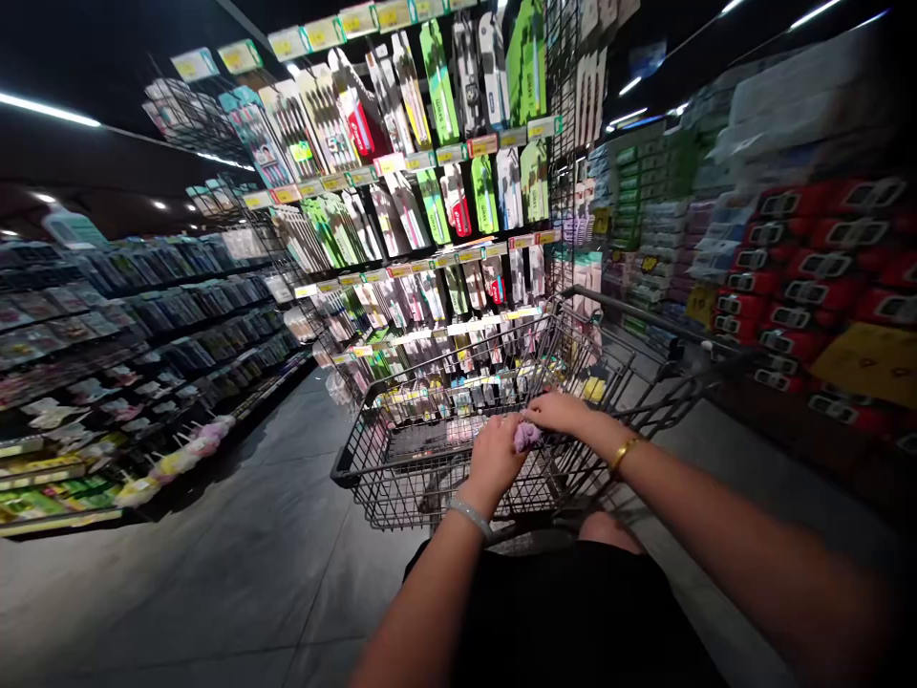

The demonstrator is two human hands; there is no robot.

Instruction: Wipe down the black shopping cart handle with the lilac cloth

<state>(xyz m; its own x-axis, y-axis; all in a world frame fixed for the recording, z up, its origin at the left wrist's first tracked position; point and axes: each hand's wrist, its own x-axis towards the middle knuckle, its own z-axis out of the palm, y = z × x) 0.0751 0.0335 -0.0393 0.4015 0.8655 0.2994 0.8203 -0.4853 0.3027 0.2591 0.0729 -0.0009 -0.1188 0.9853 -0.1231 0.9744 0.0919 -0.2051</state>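
A small purple bunched item (pixel 526 437) is between my two hands, above a dark wire shopping cart (pixel 351 468). My left hand (pixel 496 457), with a pale bracelet at the wrist, is closed on the item's left side. My right hand (pixel 560 414) reaches in from the right, a gold bracelet on its wrist. Its fingers are pressed together at the item's upper edge. The fingertips of both hands are small in view and partly hidden.
A rack of packaged toothbrushes (pixel 437 201) stands just beyond the cart. Shelves of hanging goods (pixel 186 277) line the left side. Stacked red packs (pixel 795 277) are at the right. Grey floor (pixel 236 573) shows at the lower left.
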